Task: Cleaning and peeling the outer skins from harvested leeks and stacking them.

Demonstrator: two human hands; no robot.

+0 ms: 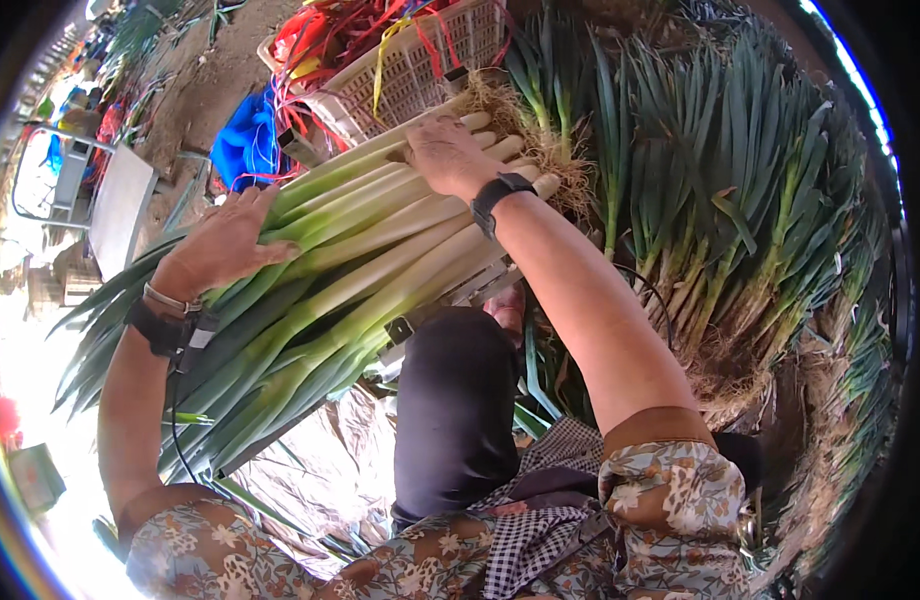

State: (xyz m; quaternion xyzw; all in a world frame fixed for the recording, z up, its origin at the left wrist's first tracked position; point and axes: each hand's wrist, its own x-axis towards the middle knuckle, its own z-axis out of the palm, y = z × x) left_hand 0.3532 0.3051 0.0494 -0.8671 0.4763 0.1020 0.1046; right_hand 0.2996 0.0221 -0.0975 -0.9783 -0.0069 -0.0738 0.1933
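Observation:
A row of long leeks (380, 235) lies slantwise in front of me, white stems and roots to the upper right, green leaves to the lower left. My left hand (225, 240) rests on the upper edge of the row where white turns to green, its thumb apart from the fingers. Near the root ends, my right hand (448, 155) is bent over the uppermost stems with its fingers curled round them. The fingertips are partly hidden. Beneath the leeks, parts of a metal stand (480, 283) show.
Beyond the leeks stands a pale plastic basket (410, 75) filled with red and yellow straps, beside a blue bag (248, 140). More leeks (720, 190) with muddy roots are heaped at the right. A grey board (123, 208) stands at the left. My knee (455, 410) is below the row.

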